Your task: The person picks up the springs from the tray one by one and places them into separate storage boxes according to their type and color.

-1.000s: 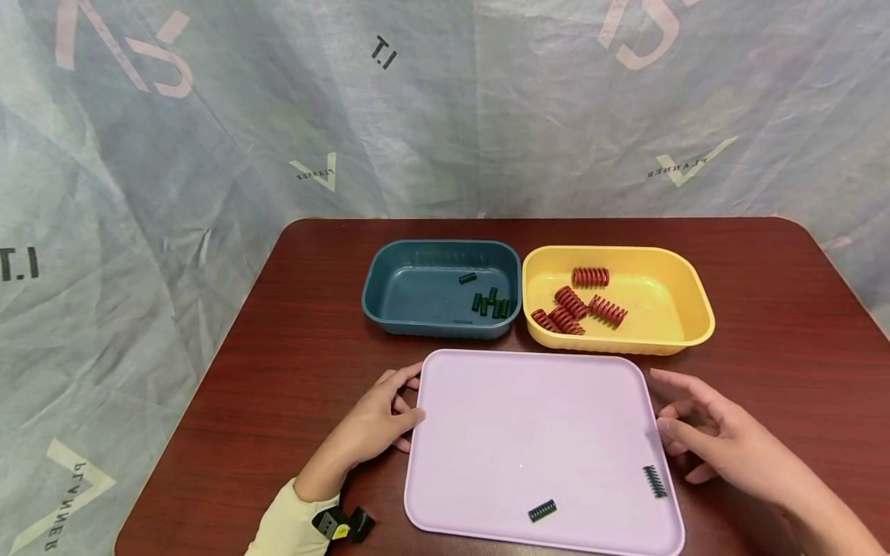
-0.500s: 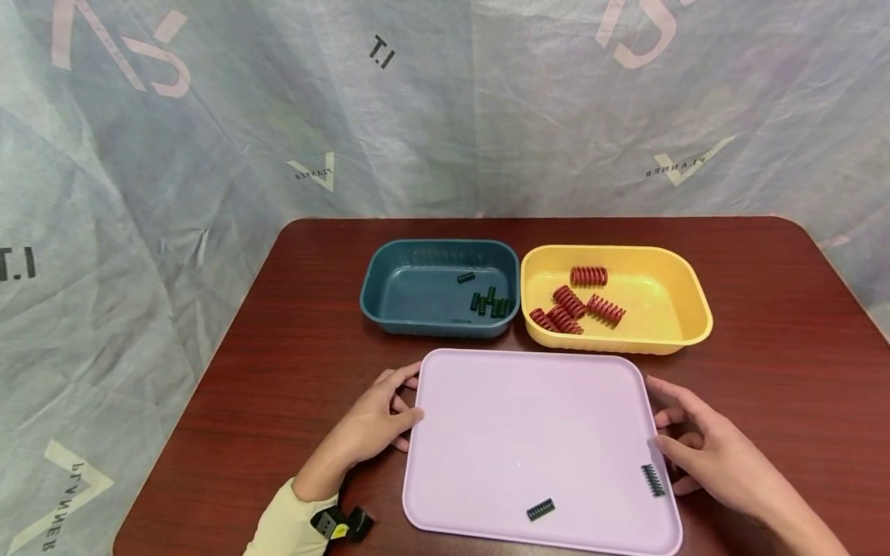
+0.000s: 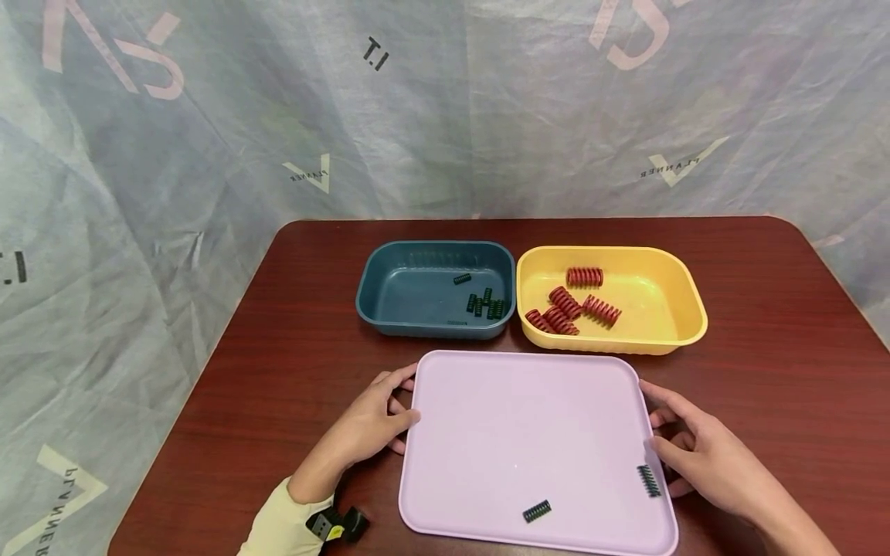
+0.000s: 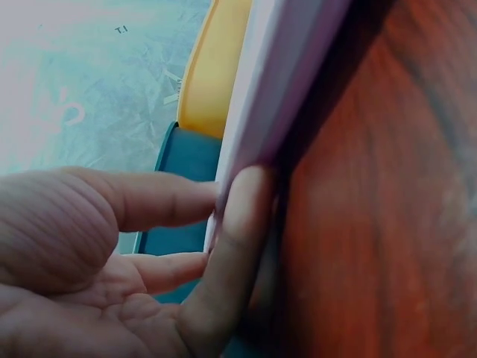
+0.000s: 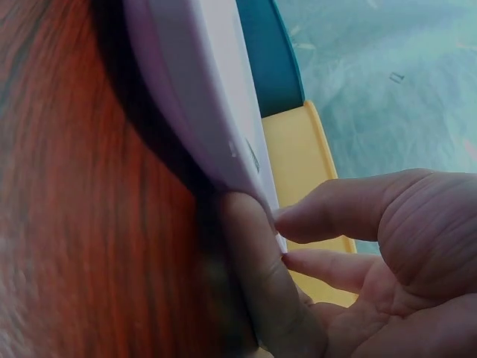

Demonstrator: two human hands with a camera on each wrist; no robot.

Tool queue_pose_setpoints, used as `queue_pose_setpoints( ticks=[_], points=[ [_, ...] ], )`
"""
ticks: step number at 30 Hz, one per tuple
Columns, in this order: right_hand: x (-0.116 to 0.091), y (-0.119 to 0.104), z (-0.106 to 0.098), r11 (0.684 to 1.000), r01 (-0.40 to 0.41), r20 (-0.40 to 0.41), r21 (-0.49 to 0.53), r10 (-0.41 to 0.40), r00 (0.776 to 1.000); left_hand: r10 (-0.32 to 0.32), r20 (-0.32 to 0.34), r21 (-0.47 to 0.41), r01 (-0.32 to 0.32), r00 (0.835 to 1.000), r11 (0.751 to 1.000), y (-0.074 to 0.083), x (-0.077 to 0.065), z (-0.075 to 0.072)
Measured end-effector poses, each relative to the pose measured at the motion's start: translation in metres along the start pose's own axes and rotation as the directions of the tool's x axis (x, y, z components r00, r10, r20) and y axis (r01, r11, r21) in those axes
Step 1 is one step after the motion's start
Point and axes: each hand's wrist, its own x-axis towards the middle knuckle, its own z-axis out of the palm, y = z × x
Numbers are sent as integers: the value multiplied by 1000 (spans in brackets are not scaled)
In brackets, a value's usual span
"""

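A pale purple tray (image 3: 521,432) lies on the table between the two hands. My left hand (image 3: 368,421) grips its left edge, thumb at the rim and fingers against the outer side. On the opposite edge, my right hand (image 3: 709,455) holds the tray the same way. In the right wrist view, its thumb (image 5: 328,209) meets the rim while a finger (image 5: 257,261) sits low against the side wall. Two dark green springs are on the tray: one spring (image 3: 537,511) near the front edge, another spring (image 3: 649,480) by the right rim.
Behind the tray stand a blue bin (image 3: 417,309) with several small green springs and a yellow bin (image 3: 660,309) with several larger red springs (image 3: 584,276), side by side. The table (image 3: 278,309) is dark red wood. A printed grey sheet (image 3: 417,116) hangs behind.
My right hand has moved left from just beside the tray and taken hold of its right edge. The left hand keeps its grip. The whole head view has shifted slightly.
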Motion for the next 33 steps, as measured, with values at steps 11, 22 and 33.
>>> queue_pose_setpoints(
  ticks=[11,22,33],
  points=[
    [0,-1,-1,1000,-5,5,5,5,1000,117,-39,83,-114,992,990,22,-5,-1],
    [1,1,-2,1000,5,2,24,-5,1000,155,520,-110,-114,840,987,53,-8,48],
    [0,1,-1,999,11,-4,44,-11,1000,76,815,-127,49,575,991,50,7,86]
  ],
)
